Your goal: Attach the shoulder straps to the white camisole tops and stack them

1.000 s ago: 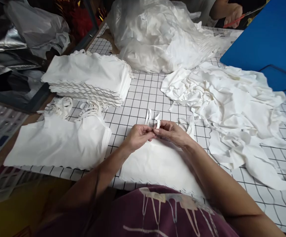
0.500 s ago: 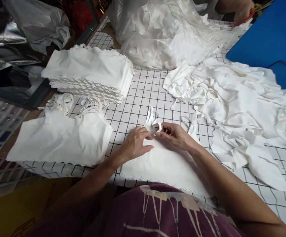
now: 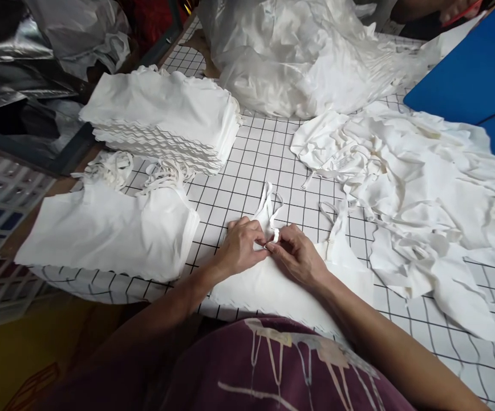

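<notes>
The left hand and the right hand now meet over the top edge of the flat white cloth piece with a zigzag lower edge, which lies on the white tablecloth with a black grid just in front of the person. Half a second ago the left hand lay flat on the cloth while the right hand alone held the narrow white strap loop. Now the left hand has closed again, and both pinch the base of the strap between thumb and fingertips, low against the cloth. One second ago the hands held the strap a little higher; now they are pressed down. The loop itself lies further out on the grid, beyond the fingers. From this I judge that the work on this strap end goes on, and that the hands only took a new hold.

To the left lies a flat pile of the same white pieces with straps, and behind it a tall neat stack of white cloth pieces. To the right spreads a loose heap of crumpled white cloth.
</notes>
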Demonstrator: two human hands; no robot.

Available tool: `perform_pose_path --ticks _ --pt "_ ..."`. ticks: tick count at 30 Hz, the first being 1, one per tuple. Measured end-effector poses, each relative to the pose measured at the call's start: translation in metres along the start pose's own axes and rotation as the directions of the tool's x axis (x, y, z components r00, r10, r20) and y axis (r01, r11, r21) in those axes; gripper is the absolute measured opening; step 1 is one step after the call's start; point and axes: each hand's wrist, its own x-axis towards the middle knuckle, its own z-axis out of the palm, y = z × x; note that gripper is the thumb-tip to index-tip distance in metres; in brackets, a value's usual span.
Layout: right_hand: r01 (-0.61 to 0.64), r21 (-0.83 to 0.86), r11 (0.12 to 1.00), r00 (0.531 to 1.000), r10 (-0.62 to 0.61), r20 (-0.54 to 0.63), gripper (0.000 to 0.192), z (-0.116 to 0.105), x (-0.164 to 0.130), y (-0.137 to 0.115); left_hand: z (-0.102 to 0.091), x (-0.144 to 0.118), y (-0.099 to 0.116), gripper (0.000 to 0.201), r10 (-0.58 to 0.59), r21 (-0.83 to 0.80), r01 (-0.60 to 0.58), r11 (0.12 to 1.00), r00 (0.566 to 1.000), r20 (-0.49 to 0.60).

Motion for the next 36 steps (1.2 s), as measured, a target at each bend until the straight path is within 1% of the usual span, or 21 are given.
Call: perform_pose_path --ticks 6,12,16,25,32,36 --pt "0.029 -0.027 0.999 0.999 -0.028 0.019 0.029 0.0 -0.002 0.002 0.003 0.0 -0.004 0.015 -0.014 -0.023 0.014 1.0 1.0 -0.001" --pt "0.021 0.001 1.0 0.999 -0.021 -0.05 0.027 0.005 -0.003 0.004 0.006 0.0 -0.008 0.023 0.0 0.009 0.0 1.0 1.0 -0.022" --pt "0.046 -0.023 0.999 0.997 -0.047 -0.055 0.029 0.007 -0.003 0.004 0.007 0.0 -0.008 0.022 -0.002 0.0 0.002 1.0 1.0 -0.024" --pt "0.07 -0.051 0.996 0.99 -0.076 -0.119 0.026 0.011 -0.004 0.005 0.004 0.0 -0.004 0.02 -0.029 0.011 0.029 1.0 1.0 0.002" --pt "0.071 -0.094 0.993 0.995 -0.077 -0.061 0.027 0.008 -0.006 0.006 0.002 0.0 -0.003 0.015 -0.025 0.006 0.025 1.0 0.999 0.024" --pt "0.067 -0.121 0.99 0.997 -0.07 -0.017 0.026 0.004 -0.008 0.006 0.002 -0.001 -0.003 0.012 -0.026 0.0 0.026 1.0 1.0 0.015"
